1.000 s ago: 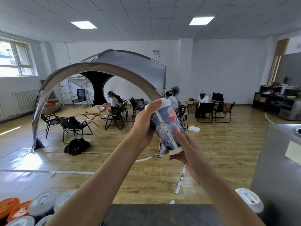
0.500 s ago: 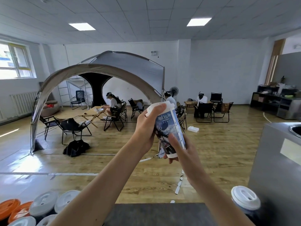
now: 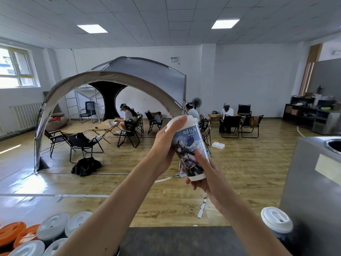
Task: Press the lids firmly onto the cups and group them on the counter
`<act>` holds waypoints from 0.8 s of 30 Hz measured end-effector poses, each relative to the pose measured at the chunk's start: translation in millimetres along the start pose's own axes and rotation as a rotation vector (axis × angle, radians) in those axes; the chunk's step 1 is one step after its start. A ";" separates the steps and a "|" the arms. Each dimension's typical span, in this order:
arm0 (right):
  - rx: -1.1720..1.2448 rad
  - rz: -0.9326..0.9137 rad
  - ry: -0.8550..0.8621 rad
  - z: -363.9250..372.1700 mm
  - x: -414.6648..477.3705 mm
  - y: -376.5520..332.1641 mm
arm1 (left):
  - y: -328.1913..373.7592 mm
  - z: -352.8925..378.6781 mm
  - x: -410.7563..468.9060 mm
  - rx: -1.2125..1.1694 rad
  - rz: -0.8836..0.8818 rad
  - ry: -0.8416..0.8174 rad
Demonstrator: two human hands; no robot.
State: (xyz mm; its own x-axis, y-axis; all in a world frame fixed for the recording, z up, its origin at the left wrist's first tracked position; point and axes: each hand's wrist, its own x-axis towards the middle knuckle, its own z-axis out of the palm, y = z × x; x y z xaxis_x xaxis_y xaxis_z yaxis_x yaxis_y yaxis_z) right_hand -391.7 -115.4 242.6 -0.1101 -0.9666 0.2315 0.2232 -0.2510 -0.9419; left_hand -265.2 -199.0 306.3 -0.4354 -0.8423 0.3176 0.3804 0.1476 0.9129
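Head view. Item in hand: printed cup (image 3: 190, 150) with blue-and-white artwork, tilted so its top leans left. It is raised in the air well above the tabletop (image 3: 175, 241) and seen against the wooden floor (image 3: 249, 172).

White lid (image 3: 190, 118): seated on the cup's top rim.

Left hand (image 3: 166, 145): wrapped round the cup's upper part, with the thumb laid over the lid's edge.

Right hand (image 3: 206, 176): curled round the base, with fingers under the bottom rim and the thumb up the side wall.

Lidded cup (image 3: 276, 220): stood upright at the tabletop's right end, just beside a grey metal cabinet (image 3: 313, 182).

White-lidded cups (image 3: 53, 226): packed touching at the lower left corner, with orange lids (image 3: 13, 230) at the frame's edge beside them.

Tabletop: dark, its far edge running straight across the lower frame. A broad stretch of its surface shows between the left cluster and the single cup at right, crossed by both forearms.

Beyond the edge: a grey dome tent (image 3: 114, 76), folding chairs (image 3: 81, 145) and seated people, all well apart from the hands.
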 end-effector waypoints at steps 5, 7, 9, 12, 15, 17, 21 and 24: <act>0.044 0.035 -0.067 3.4 -4.9 -1.8 | 6.8 -1.8 -11.8 -0.090 -0.113 -0.059; 0.038 0.008 -0.034 5.0 -5.7 0.0 | 5.9 2.1 -11.4 -0.057 -0.058 -0.008; -0.008 -0.039 0.018 5.3 -7.6 0.2 | 5.9 4.3 -10.3 -0.043 -0.003 0.006; -0.042 -0.070 0.032 5.8 -12.1 -3.6 | 9.9 2.8 -10.4 -0.034 -0.016 -0.048; -0.030 -0.044 0.012 7.1 -15.2 -7.4 | 8.7 1.5 -9.6 -0.019 0.010 -0.041; -0.053 -0.057 0.025 9.0 -17.5 -7.0 | 5.9 3.5 -10.3 -0.030 0.042 0.008; -0.106 -0.093 0.070 9.3 -22.0 -7.2 | 2.9 6.6 -15.6 -0.015 0.087 0.043; -0.089 -0.056 0.060 7.5 -23.1 -8.3 | 0.6 6.3 -18.6 0.022 0.088 0.054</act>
State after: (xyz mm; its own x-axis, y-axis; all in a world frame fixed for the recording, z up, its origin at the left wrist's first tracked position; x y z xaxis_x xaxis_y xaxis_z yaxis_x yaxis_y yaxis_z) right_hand -383.8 -91.4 246.9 -0.1782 -0.9458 0.2715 0.1288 -0.2959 -0.9465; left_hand -262.1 -180.0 302.6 -0.3565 -0.8522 0.3829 0.3970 0.2328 0.8878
